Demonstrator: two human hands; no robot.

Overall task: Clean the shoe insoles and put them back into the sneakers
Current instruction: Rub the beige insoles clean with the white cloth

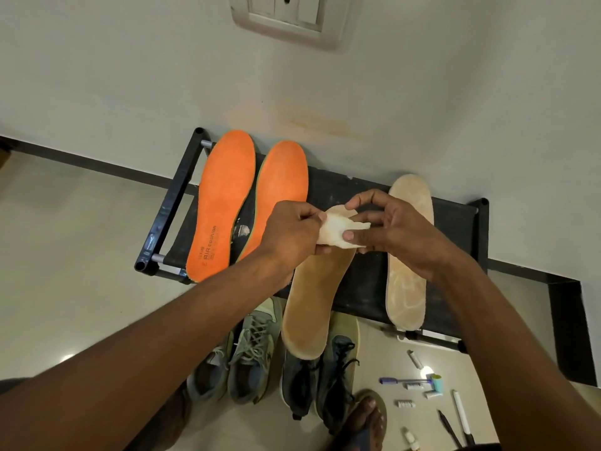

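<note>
Both hands are pinching a white cloth at the centre of the frame.

The left hand [292, 229] and right hand [390, 232] are gripping the cloth [335, 231] over a tan insole [312, 301] that is lying on the black rack [364, 281], with a second tan insole [408, 255] at right, two orange insoles [224, 203] at upper left, and sneakers [253, 349] sitting at lower centre.

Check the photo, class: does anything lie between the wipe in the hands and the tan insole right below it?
Nothing visible does. Both the left hand and right hand pinch the white wipe directly over the tan insole.
</note>
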